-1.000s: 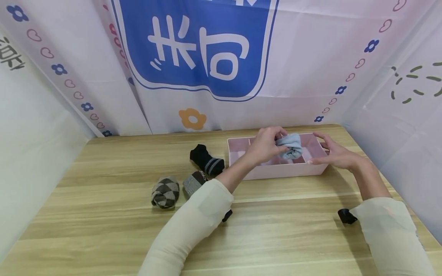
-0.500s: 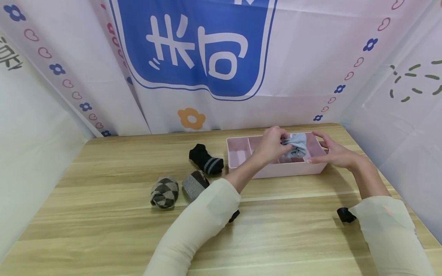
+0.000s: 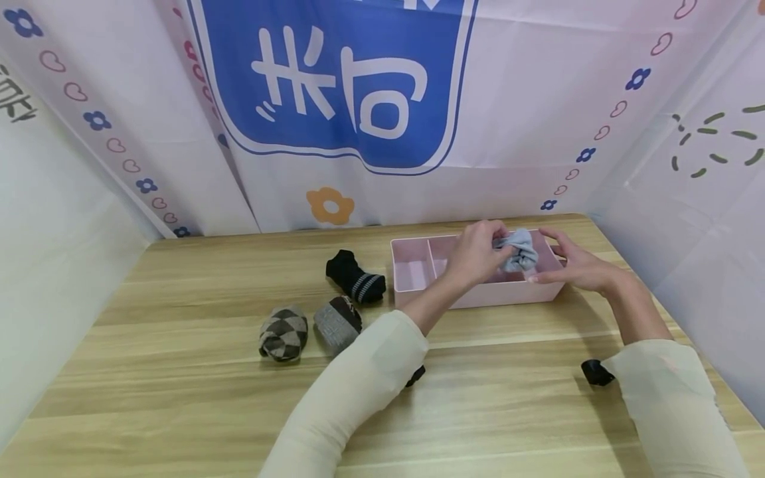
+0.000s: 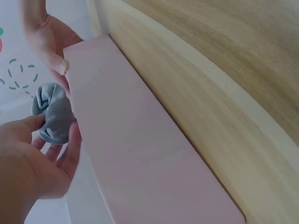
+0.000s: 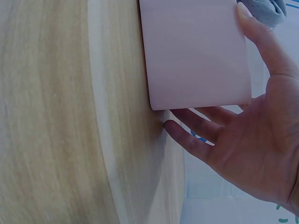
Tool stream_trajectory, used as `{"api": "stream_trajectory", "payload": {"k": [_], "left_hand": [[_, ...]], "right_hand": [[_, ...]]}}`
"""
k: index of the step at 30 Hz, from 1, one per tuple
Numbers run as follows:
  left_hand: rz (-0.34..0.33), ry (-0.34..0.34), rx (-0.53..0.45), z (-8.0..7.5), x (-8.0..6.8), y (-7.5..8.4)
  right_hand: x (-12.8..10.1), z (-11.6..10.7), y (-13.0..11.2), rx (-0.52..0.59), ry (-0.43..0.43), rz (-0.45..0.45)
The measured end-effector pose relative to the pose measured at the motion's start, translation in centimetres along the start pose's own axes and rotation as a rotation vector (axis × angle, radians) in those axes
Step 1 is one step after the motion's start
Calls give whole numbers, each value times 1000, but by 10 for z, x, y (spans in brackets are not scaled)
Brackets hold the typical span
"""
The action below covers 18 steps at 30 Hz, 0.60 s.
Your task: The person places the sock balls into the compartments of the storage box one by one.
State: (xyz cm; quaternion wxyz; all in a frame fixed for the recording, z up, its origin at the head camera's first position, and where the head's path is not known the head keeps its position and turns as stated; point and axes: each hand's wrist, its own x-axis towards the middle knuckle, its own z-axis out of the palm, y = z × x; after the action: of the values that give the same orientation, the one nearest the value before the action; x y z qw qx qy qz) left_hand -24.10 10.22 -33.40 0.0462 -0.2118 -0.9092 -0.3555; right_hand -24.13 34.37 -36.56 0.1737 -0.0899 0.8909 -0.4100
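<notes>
A light blue-grey rolled sock (image 3: 518, 251) is pinched between the thumb and fingers of my left hand (image 3: 478, 253), over the right part of a pink divided box (image 3: 508, 296). In the left wrist view the sock (image 4: 57, 114) is at the box's upper edge, thumb on one side and fingers on the other. My right hand (image 3: 582, 267) holds the box's right end, its thumb at the front rim. From the right wrist view, the other fingers reach round the end wall of the box (image 5: 196, 56). My left hand hides part of the middle compartments.
Left of the box lie a black sock with grey stripes (image 3: 356, 279), a checked rolled sock (image 3: 284, 334) and a grey-and-black rolled sock (image 3: 338, 324). All rest on the wooden table (image 3: 179, 378). A printed cloth wall (image 3: 514, 166) rises behind the table.
My left hand has carried the blue-grey sock a little to the right over the box, toward my right hand. My right hand stays at the box's right end.
</notes>
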Motion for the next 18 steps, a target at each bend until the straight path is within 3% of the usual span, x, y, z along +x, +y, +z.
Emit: {"api": "stream_trajectory", "payload": {"k": [9, 18], "left_hand": [[-11, 21, -124, 10, 2, 4], [-25, -23, -89, 14, 10, 9]], "right_hand": [[-2, -1, 3, 14, 4, 2], [-1, 0, 0, 81, -4, -42]]}}
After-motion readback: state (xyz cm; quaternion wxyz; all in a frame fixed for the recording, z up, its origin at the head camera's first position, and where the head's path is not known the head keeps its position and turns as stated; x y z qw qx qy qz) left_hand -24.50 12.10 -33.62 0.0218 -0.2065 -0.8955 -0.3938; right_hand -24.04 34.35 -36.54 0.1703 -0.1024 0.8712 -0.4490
